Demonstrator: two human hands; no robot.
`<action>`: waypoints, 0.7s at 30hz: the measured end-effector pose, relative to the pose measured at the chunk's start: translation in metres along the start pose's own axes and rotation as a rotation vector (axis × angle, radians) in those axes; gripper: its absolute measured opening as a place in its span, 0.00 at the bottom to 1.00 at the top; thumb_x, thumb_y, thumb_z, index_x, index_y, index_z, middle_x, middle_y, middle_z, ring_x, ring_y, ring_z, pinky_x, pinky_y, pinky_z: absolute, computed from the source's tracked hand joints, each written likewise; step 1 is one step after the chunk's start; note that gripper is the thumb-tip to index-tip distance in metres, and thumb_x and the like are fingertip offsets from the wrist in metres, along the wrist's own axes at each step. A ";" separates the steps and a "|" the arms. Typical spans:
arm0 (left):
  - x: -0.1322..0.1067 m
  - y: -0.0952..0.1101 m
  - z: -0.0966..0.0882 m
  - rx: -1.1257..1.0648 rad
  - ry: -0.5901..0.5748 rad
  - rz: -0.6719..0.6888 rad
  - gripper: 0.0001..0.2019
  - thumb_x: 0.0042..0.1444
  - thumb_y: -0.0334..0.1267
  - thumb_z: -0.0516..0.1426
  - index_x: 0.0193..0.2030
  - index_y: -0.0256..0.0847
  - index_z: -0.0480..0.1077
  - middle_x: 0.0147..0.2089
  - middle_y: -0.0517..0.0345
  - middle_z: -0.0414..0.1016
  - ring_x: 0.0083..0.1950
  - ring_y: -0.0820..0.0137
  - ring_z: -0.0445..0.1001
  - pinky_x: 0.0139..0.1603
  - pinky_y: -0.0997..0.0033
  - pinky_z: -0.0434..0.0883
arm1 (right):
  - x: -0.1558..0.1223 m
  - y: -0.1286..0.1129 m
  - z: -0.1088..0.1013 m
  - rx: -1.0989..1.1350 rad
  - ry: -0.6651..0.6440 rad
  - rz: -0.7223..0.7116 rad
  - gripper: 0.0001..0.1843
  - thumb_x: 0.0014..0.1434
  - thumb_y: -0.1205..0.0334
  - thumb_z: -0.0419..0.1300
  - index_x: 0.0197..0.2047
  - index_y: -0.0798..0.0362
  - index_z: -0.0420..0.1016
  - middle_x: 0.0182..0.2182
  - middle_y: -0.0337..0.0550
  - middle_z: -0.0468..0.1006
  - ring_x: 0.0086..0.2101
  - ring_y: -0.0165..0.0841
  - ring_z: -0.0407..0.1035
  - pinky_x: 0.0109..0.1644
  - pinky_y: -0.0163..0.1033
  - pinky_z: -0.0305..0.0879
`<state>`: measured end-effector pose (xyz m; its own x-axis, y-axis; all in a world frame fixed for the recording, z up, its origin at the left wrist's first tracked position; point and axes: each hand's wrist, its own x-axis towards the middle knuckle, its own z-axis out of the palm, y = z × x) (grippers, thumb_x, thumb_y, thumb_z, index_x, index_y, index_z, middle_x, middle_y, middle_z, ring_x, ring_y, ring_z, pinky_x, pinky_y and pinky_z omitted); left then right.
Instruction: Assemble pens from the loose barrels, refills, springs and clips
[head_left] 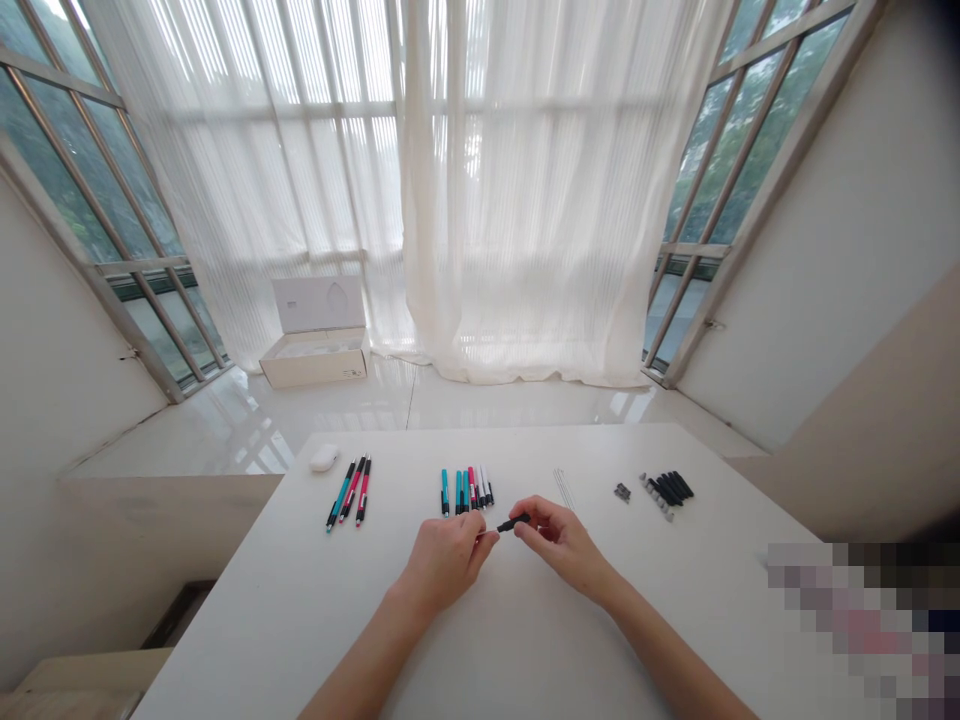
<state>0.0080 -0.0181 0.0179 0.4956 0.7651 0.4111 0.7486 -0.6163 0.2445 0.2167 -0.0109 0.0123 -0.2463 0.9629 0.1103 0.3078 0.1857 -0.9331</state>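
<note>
Slip risk: I read right hand (pixel 559 545) pinching a slim black plastic pen barrel (pixel 513 523) at the fingertips; left hand (pixel 444 562) curled beside it, hold unclear. Thin pinch could drop it.

The left hand (pixel 446 562) and right hand (pixel 561 545) sit close together — curled fingers (pixel 534 512) pinching inward.

White table (pixel 300 600) — teal and pink pens (pixel 351 490), white mouse (pixel 324 458), black pen barrels (pixel 670 488).
</note>
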 end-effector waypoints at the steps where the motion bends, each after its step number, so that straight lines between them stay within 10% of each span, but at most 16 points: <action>1: 0.000 0.000 0.000 0.000 -0.012 -0.007 0.11 0.67 0.41 0.45 0.34 0.41 0.62 0.28 0.60 0.74 0.26 0.70 0.72 0.24 0.74 0.57 | 0.000 -0.001 0.000 0.014 0.010 -0.003 0.11 0.57 0.54 0.58 0.39 0.51 0.74 0.23 0.34 0.63 0.24 0.27 0.56 0.26 0.33 0.54; 9: 0.001 0.003 0.001 -0.247 -0.126 -0.072 0.13 0.66 0.37 0.44 0.54 0.44 0.61 0.31 0.61 0.76 0.29 0.71 0.74 0.29 0.76 0.65 | 0.000 -0.012 -0.009 0.190 0.125 -0.006 0.17 0.52 0.48 0.64 0.38 0.53 0.75 0.22 0.34 0.64 0.25 0.27 0.58 0.28 0.34 0.59; 21: 0.001 0.008 0.000 -0.371 -0.020 -0.051 0.10 0.66 0.38 0.46 0.43 0.43 0.67 0.35 0.58 0.75 0.32 0.71 0.72 0.33 0.76 0.66 | -0.001 -0.016 -0.012 0.139 0.116 -0.020 0.17 0.50 0.47 0.65 0.37 0.52 0.76 0.21 0.35 0.64 0.25 0.28 0.58 0.27 0.34 0.57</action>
<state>0.0145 -0.0220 0.0204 0.4729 0.7979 0.3737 0.5638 -0.6000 0.5676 0.2232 -0.0126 0.0308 -0.1411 0.9769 0.1604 0.1720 0.1837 -0.9678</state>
